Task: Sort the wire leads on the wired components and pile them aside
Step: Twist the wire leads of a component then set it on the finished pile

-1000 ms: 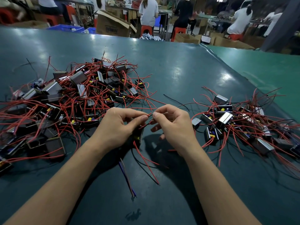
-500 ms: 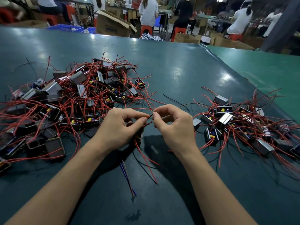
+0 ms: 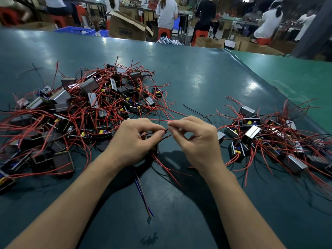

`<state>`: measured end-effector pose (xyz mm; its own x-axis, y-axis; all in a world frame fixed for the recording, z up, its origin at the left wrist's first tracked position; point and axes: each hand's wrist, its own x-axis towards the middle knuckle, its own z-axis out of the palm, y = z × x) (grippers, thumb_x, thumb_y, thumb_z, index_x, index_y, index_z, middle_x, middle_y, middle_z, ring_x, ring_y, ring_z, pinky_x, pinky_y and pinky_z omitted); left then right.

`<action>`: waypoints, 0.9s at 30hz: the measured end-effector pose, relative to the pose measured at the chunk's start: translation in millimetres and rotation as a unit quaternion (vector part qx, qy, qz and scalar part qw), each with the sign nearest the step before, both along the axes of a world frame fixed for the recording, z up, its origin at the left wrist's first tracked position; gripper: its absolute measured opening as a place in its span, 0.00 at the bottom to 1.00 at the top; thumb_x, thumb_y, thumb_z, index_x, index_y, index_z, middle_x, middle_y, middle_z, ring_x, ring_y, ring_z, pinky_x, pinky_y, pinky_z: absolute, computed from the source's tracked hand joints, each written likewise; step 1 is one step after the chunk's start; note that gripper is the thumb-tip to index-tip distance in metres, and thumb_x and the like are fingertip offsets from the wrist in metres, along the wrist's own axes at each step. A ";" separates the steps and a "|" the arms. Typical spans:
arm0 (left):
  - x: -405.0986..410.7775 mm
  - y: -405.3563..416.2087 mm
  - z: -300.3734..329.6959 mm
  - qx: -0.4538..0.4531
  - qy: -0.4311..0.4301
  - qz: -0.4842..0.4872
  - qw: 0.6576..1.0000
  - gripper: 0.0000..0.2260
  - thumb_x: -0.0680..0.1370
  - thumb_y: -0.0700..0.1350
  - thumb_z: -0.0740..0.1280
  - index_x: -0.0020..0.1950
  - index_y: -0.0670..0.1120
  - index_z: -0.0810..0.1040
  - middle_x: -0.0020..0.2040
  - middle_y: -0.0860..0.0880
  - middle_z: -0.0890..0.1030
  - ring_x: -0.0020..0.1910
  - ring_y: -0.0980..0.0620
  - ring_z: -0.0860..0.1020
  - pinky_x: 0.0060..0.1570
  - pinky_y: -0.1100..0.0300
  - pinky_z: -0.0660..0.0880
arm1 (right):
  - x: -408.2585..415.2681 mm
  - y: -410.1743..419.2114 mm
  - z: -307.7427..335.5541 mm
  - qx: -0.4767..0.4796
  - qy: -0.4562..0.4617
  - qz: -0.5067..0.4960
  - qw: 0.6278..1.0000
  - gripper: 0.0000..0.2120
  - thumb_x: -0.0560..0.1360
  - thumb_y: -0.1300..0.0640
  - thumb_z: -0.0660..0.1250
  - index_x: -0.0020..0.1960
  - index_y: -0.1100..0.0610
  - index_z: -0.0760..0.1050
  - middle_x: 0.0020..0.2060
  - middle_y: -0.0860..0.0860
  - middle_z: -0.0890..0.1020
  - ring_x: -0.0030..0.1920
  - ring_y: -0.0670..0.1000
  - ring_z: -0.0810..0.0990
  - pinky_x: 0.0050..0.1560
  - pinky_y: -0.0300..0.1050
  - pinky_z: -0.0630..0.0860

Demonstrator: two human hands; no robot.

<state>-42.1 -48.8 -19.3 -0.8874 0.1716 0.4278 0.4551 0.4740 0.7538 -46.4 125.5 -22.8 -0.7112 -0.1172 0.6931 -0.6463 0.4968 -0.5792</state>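
Both hands, left (image 3: 133, 141) and right (image 3: 195, 141), pinched twisted red leads (image 3: 166, 135) above the worktop (image 3: 197, 83); each turn should stay tight while the component (image 3: 154, 147) hung beneath.

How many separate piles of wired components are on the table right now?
2. A large pile lies to the left of the hands, and a smaller pile to their right. One more component is partly hidden under the left hand.
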 end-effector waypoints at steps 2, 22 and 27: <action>0.1 -0.9 0.0 -0.007 0.010 -0.013 1.000 0.05 0.75 0.38 0.72 0.47 0.45 0.86 0.40 0.49 0.83 0.40 0.52 0.81 0.43 0.54 0.75 | -0.5 2.7 1.8 -0.015 -0.043 0.017 0.999 0.04 0.73 0.63 0.73 0.47 0.58 0.85 0.40 0.50 0.84 0.35 0.48 0.80 0.38 0.32 0.73; 0.9 0.1 -2.5 -0.071 0.094 -0.020 0.993 0.03 0.75 0.39 0.72 0.47 0.43 0.86 0.41 0.50 0.84 0.39 0.53 0.81 0.40 0.53 0.77 | -1.5 12.3 8.6 -0.138 -0.305 0.061 0.940 0.05 0.74 0.56 0.73 0.41 0.54 0.78 0.35 0.51 0.82 0.32 0.49 0.81 0.25 0.37 0.70; 0.9 0.6 -0.9 -0.055 0.097 0.014 0.994 0.03 0.76 0.39 0.72 0.47 0.45 0.85 0.39 0.55 0.81 0.38 0.58 0.78 0.38 0.63 0.72 | -0.6 7.7 7.7 -0.150 -0.313 0.099 0.933 0.05 0.76 0.61 0.70 0.41 0.55 0.80 0.34 0.51 0.84 0.32 0.46 0.82 0.23 0.38 0.70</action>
<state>-41.2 -48.3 -20.3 -0.7952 0.2034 0.5712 0.5723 0.5630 0.5962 -47.0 133.2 -15.1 -0.9726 -0.1571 0.1714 -0.1962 0.1595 -0.9675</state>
